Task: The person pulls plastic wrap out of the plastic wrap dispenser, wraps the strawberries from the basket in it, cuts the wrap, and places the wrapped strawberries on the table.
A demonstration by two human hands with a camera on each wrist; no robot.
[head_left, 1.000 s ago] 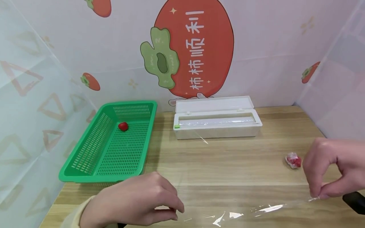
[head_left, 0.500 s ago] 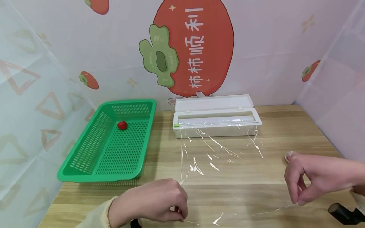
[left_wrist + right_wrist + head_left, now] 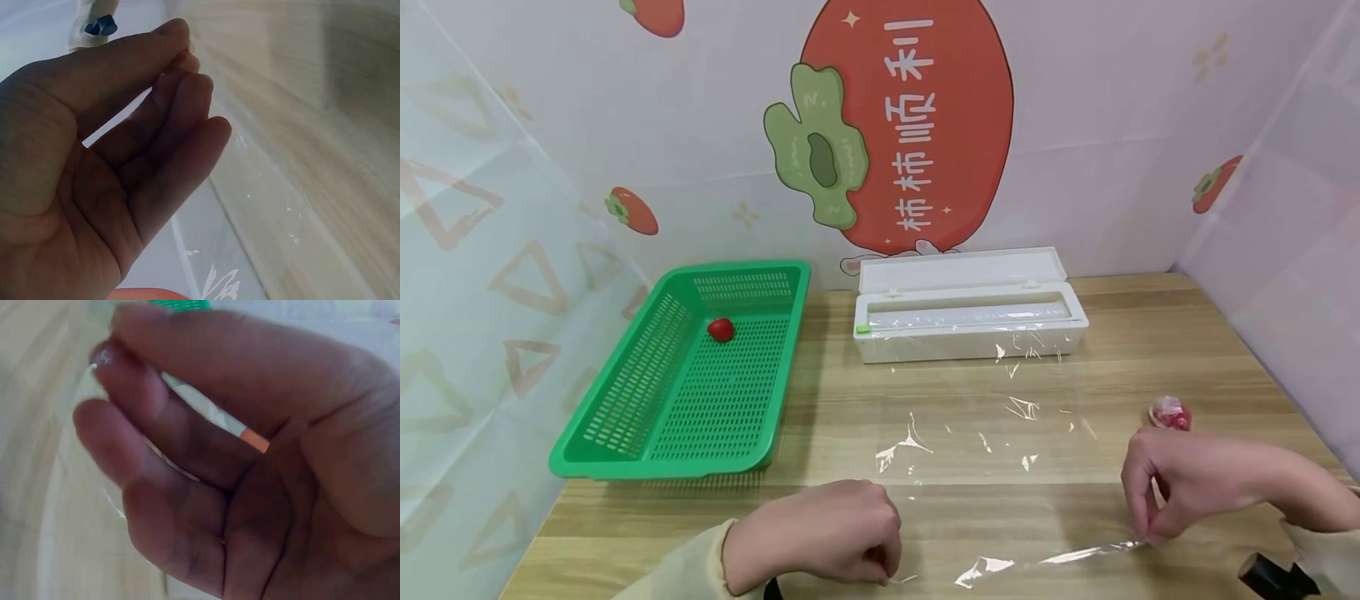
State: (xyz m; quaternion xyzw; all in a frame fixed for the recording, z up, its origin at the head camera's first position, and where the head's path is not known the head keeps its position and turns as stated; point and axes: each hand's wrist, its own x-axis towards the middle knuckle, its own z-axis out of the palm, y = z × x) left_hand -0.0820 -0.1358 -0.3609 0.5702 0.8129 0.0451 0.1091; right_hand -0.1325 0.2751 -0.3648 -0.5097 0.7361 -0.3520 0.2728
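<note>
In the head view, a clear film (image 3: 985, 446) stretches over the wooden table (image 3: 1195, 333), between the white box (image 3: 977, 343) at the back and the person's two hands at the front, its glints scattered across the middle. The left hand (image 3: 823, 529) pinches the film's near edge at one end between thumb and fingertips, and the right hand (image 3: 1187, 482) pinches the same edge at the other, with a shiny crease running between them. The box's lid (image 3: 962, 268) is tipped back, showing a roll (image 3: 970, 316) lying lengthwise inside. A red object wrapped in plastic (image 3: 1170, 413) sits just beyond the right hand. To the left stands a green basket (image 3: 662, 469) with a small red piece (image 3: 721, 330) inside, near its far end. A printed wall sheet (image 3: 955, 125) rises behind, with a large orange-red fruit drawn on it. In the left wrist view, the thumb and index finger meet at their tips, the other fingers bent beside them, and film glints show past the fingertips. In the right wrist view, thumb and index tips come together with a bright glint at the fingertip, the remaining fingers curving below.
</note>
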